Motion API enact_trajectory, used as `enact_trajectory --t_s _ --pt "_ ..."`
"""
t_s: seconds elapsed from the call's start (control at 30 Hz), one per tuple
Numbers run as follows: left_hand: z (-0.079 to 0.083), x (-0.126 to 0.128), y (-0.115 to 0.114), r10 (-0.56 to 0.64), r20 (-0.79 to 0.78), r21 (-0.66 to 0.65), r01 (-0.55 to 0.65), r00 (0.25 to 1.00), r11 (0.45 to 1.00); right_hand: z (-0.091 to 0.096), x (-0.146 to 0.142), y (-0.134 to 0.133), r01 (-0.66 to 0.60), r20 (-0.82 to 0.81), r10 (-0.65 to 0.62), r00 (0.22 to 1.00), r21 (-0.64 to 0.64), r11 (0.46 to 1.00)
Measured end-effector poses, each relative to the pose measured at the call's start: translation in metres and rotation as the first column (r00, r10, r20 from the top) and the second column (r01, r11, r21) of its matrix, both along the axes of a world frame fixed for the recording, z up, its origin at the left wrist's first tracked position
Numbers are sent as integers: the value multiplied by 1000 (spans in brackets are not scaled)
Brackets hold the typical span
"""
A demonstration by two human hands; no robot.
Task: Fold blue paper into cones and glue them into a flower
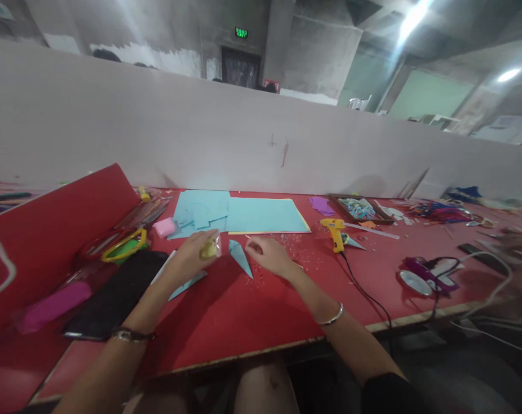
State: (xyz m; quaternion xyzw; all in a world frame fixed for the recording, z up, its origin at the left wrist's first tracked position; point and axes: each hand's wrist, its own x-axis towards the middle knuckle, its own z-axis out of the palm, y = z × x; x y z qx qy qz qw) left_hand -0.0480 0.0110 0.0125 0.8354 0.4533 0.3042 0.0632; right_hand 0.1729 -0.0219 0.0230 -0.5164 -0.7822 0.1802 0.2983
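My left hand point(192, 253) is closed on a small clear plastic bag point(210, 247) with something yellow-green inside. Between my hands a light-blue paper cone point(240, 259) lies on the red table, its point toward me. My right hand point(267, 254) is just right of the cone, fingers pinched together; a tiny pale tip shows at them, too small to name. Under my left wrist lies another piece of folded blue paper point(187, 286), partly hidden. Behind my hands are light-blue paper sheets point(265, 215), with cut pieces point(204, 207) on the left.
A yellow glue gun point(335, 233) with a black cord stands at right, a blue cone beside it. Further right are a tray of scraps point(358, 209) and a purple object point(433, 273). Yellow-handled scissors point(125, 246), a black phone-like slab point(114, 296) and a pink block point(164, 227) lie left.
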Motion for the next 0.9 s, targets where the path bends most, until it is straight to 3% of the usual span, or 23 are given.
enact_trajectory --t_s 0.13,0.23,0.37,0.5,0.67,0.9 --pt "9 27 -4 -116 132 -33 121 984 992 0 -17 1 -160 -360 192 913 116 980" --pt "11 38 -4 -157 171 -67 171 973 983 -2 -23 -1 -150 -486 195 852 130 980" --pt "5 39 -3 -145 116 -32 150 983 988 -8 -22 -3 -79 -485 152 861 167 983" --pt "-6 36 -4 -164 35 30 163 986 986 -14 -22 -3 -28 -454 82 887 125 992" --pt "-5 39 -13 -188 55 90 183 981 979 -17 -26 -7 -79 -540 161 826 171 982" --pt "4 38 -17 -142 339 -173 210 930 962 -17 -28 -8 -26 -633 74 771 86 996"
